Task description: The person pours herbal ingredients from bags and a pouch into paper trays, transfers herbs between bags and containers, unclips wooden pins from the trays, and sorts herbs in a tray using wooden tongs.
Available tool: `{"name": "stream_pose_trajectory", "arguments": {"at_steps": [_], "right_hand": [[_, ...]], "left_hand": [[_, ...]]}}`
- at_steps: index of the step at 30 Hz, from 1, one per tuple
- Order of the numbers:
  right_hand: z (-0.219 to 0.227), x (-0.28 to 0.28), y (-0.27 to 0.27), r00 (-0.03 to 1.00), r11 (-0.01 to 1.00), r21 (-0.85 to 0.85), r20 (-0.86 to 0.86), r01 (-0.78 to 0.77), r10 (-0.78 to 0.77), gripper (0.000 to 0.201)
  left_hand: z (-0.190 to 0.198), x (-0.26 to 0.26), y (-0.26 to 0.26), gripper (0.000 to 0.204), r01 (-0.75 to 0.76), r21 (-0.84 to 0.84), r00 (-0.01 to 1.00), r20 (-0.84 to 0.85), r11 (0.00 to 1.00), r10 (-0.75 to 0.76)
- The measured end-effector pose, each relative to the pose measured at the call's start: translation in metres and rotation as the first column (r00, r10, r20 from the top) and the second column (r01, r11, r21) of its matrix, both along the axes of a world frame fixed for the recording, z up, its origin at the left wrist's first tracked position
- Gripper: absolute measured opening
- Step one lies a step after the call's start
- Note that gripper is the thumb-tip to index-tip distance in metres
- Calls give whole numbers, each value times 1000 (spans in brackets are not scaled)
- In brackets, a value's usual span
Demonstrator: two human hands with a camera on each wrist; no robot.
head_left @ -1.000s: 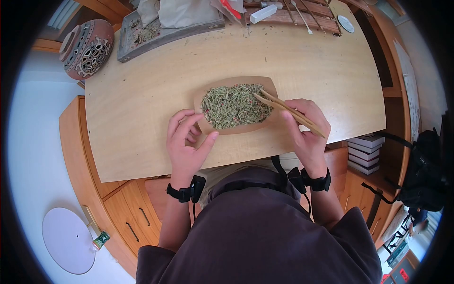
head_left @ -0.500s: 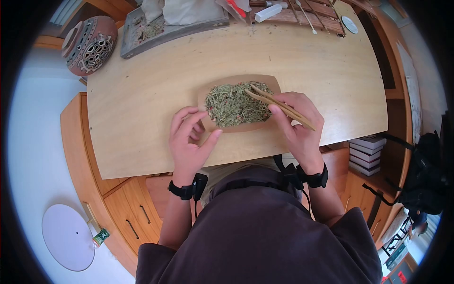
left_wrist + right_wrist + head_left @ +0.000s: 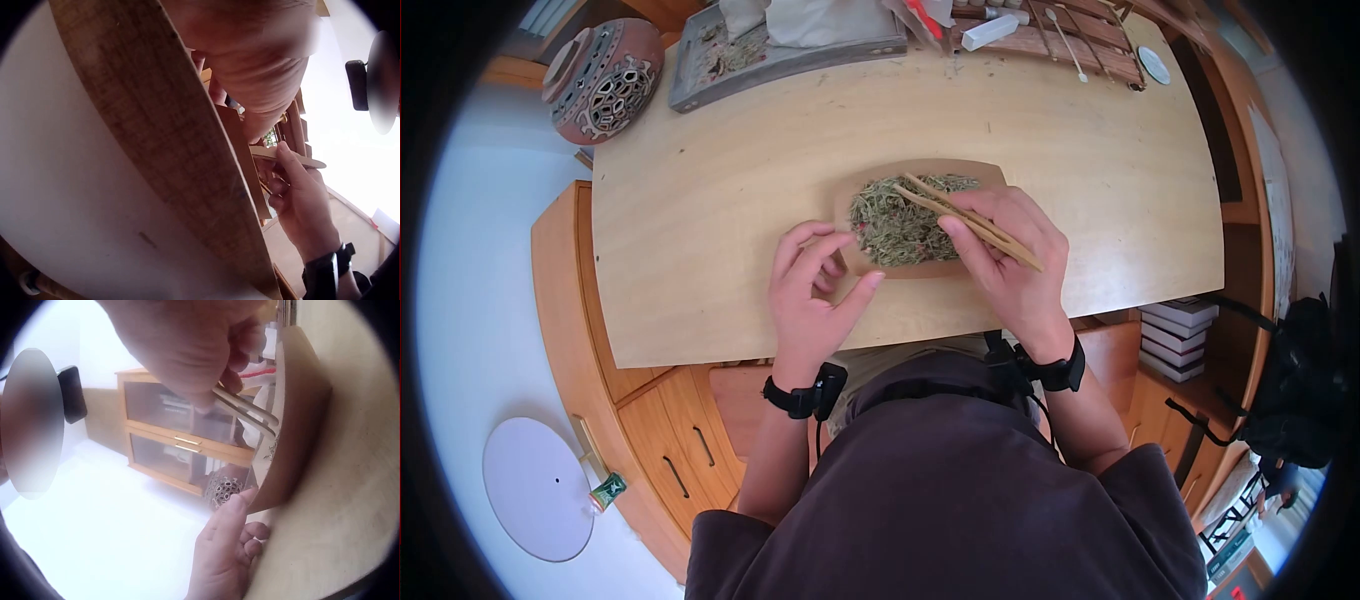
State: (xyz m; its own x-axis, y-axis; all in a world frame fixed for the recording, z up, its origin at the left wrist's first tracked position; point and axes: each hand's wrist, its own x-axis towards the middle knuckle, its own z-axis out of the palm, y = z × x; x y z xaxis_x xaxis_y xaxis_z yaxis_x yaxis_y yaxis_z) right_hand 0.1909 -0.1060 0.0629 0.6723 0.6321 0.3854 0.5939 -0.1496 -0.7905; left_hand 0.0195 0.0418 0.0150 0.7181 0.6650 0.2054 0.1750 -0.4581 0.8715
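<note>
A brown tray [image 3: 972, 174] on the table holds a heap of dried green herbs [image 3: 887, 222] with reddish bits. My right hand [image 3: 1022, 270] grips wooden tongs [image 3: 980, 228] between thumb and fingers, their two tips over the upper part of the heap. In the right wrist view the tongs [image 3: 245, 412] reach over the rim of the tray [image 3: 300, 425], their tips slightly apart. My left hand [image 3: 812, 295] lies at the tray's left end with fingers loosely bent, index fingertip at the rim, thumb near the lower edge.
A patterned clay pot [image 3: 612, 85] stands at the table's back left. Beside it is a grey tray [image 3: 830, 55] with cloth bags and herb scraps. Slim tools lie on a slatted wooden board [image 3: 1040, 35] at the back right, near a small round disc [image 3: 1154, 65].
My right hand and the tongs have moved left over the herbs, from the right side of the heap to its upper middle. My left hand has stayed at the tray's left end.
</note>
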Motion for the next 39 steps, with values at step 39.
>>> {"name": "stream_pose_trajectory", "arguments": {"at_steps": [39], "right_hand": [[6,-4,-28,939,954,-108,175,-279,295,24]], "left_hand": [[3,0,1,49,38,-3,999,-31,999,-38]]}}
